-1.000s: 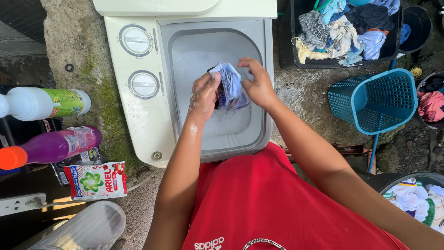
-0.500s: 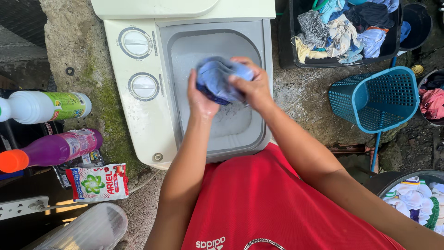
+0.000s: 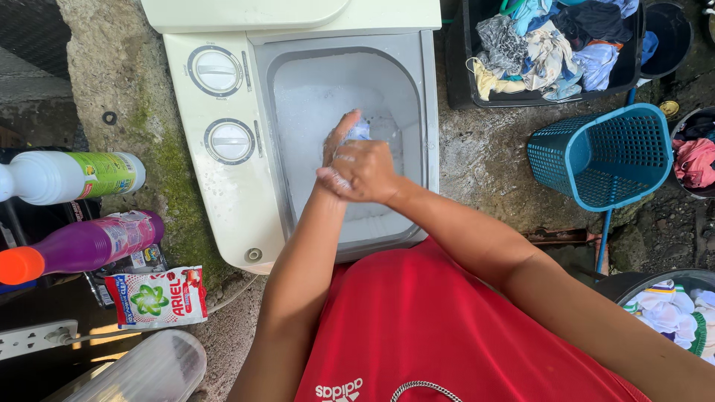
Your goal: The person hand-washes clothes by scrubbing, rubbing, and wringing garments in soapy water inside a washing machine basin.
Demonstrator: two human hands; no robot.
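Note:
Both my hands are pressed together over the soapy tub [image 3: 402, 82] of a white washing machine. My right hand [image 3: 366, 173] is closed in a fist and lies over my left hand [image 3: 337, 141], whose fingers point up toward the far wall of the tub. A small bit of a wet blue cloth [image 3: 360, 131] sticks out between the two hands; the rest of it is hidden inside them. Foamy water [image 3: 313, 104] fills the tub beneath.
Two round dials [image 3: 216, 71] sit left of the tub. A black crate of mixed clothes [image 3: 547, 45] and a blue laundry basket [image 3: 603, 152] stand at the right. A white bottle [image 3: 67, 177], a purple bottle [image 3: 89, 244], a detergent sachet [image 3: 153, 298] and a power strip [image 3: 33, 339] lie at the left.
The blue cloth was spread out and held high between both hands. Now it is bunched up, nearly hidden, and the hands have come down and closed together over the water.

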